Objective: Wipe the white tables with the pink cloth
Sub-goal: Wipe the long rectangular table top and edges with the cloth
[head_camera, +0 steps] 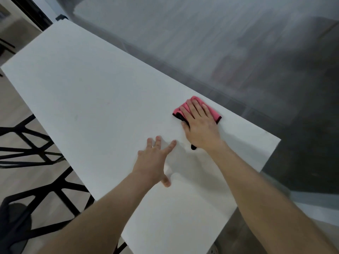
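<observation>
A long white table [88,92] runs from the far left to the near right. A folded pink cloth [211,111] with a dark edge lies near the table's far right edge. My right hand [200,123] presses flat on the cloth with straight fingers, covering most of it. My left hand [156,158] rests on the bare tabletop to the left of it, fingers spread.
A frosted glass wall [220,43] runs along the table's far edge. Black metal chair frames [36,147] stand on the wooden floor to the left of the table. The table's right end [271,154] is close to my right hand.
</observation>
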`<state>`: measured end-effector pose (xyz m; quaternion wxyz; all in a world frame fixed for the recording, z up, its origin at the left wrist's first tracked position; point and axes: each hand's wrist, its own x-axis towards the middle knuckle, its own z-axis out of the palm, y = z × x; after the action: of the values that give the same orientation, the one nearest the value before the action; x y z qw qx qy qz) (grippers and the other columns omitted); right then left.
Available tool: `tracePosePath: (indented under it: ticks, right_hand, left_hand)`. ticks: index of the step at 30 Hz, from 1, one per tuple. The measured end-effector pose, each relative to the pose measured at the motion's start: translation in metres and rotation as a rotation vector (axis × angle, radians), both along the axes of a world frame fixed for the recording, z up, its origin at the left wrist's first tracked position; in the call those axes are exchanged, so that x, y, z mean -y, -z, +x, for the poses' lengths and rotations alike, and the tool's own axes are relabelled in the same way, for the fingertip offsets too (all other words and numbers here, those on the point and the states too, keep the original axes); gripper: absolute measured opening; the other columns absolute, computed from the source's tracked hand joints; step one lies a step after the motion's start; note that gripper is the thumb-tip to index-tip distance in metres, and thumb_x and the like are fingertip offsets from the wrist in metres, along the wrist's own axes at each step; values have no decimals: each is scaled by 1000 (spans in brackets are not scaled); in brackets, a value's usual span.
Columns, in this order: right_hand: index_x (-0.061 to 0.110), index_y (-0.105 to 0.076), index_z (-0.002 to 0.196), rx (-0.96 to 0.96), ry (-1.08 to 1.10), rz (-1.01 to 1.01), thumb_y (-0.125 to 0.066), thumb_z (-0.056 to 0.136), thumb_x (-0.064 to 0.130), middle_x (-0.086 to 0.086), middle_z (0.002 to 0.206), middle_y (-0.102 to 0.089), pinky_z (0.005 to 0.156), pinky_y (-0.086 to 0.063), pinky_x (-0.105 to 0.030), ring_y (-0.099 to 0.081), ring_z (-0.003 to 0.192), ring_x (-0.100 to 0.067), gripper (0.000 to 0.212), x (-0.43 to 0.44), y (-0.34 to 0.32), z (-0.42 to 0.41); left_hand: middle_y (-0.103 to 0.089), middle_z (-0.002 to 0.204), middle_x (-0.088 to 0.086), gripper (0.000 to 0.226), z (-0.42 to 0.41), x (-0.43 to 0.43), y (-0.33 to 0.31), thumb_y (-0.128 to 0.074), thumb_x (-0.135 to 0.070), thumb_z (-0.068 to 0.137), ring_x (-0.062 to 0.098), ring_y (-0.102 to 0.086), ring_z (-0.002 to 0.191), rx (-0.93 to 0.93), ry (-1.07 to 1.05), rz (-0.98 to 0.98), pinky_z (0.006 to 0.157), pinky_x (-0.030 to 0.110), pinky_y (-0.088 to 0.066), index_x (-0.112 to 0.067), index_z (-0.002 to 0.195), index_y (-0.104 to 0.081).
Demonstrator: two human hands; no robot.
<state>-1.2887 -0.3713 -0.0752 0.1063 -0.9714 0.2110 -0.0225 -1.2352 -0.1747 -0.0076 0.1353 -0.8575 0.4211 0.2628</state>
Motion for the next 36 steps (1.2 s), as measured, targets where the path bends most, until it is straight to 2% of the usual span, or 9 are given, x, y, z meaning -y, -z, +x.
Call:
tracePosePath:
  ticks: [3, 9, 12, 16, 21, 24, 27, 31, 36]
  right_hand:
    - [23, -29, 171, 3, -51, -6, -35, 114, 43, -3, 181, -13, 136, -1, -44, -2, 168, -22, 60, 9, 2, 5]
    - [24, -28, 170, 52, 137, -31, -32, 114, 46, 0, 180, -15, 137, -8, -45, -6, 168, -18, 61, 25, 13, -158]
    - [19, -31, 169, 6, 209, -45, -32, 113, 43, -4, 180, -18, 137, -11, -48, -9, 168, -21, 62, 20, 10, -178]
    - [15, -48, 162, 74, 146, -28, -40, 110, 37, -13, 174, -32, 134, -17, -53, -21, 166, -32, 57, 7, 1, -86]
    - [21, -29, 170, -13, -38, 44, -31, 114, 42, -6, 181, -12, 135, -1, -48, -2, 168, -27, 60, -14, -8, 80]
    - [23, -29, 170, -16, -31, 38, -31, 114, 44, -4, 181, -13, 135, -1, -47, -3, 168, -25, 60, -14, -3, 100]
    - [23, -35, 168, 39, -52, 20, -34, 113, 44, -2, 180, -20, 136, -4, -45, -9, 168, -23, 59, 0, 4, 49]
    - [19, -40, 166, 110, 105, 13, -41, 114, 38, -6, 178, -25, 136, -9, -46, -14, 167, -24, 56, 24, 5, -76]
    - [23, -27, 171, 33, 297, 15, -39, 115, 37, -1, 180, -16, 137, -8, -49, -3, 168, -18, 59, 6, 3, -197]
  left_hand:
    - [5, 181, 14, 154, -1, -1, -2, -103, -49, 63, 39, 4, 167, -11, -29, -13, 123, 57, -40, -50, 170, 8]
    - [2, 181, 11, 154, 1, -2, 0, -102, -56, 61, 37, -1, 167, 10, 5, -13, 120, 55, -45, -53, 169, 7]
    - [1, 180, 12, 153, 2, -1, 0, -101, -56, 61, 38, -2, 167, 17, 8, -11, 119, 56, -46, -52, 169, 7]
    - [-1, 179, 13, 153, 2, 0, 1, -101, -55, 61, 39, -2, 166, 24, 19, -16, 117, 57, -46, -51, 169, 6]
    - [-11, 172, 9, 152, 2, -2, 1, -102, -56, 57, 36, -18, 157, 46, 37, -47, 107, 54, -53, -50, 169, 2]
    - [-13, 171, 8, 152, 2, -3, 1, -102, -56, 55, 34, -22, 154, 50, 31, -66, 105, 53, -54, -52, 168, 0]
    - [-11, 174, 9, 154, 3, -4, 2, -103, -57, 55, 35, -19, 159, 49, 31, -51, 110, 53, -52, -52, 169, 1]
    - [-7, 178, 8, 155, 0, -1, -3, -104, -56, 54, 35, -14, 163, 20, -6, -35, 116, 56, -48, -53, 170, 0]
    - [-4, 179, 11, 154, -4, 1, -7, -104, -53, 57, 35, -7, 165, 5, -22, -23, 117, 59, -46, -52, 171, -1]
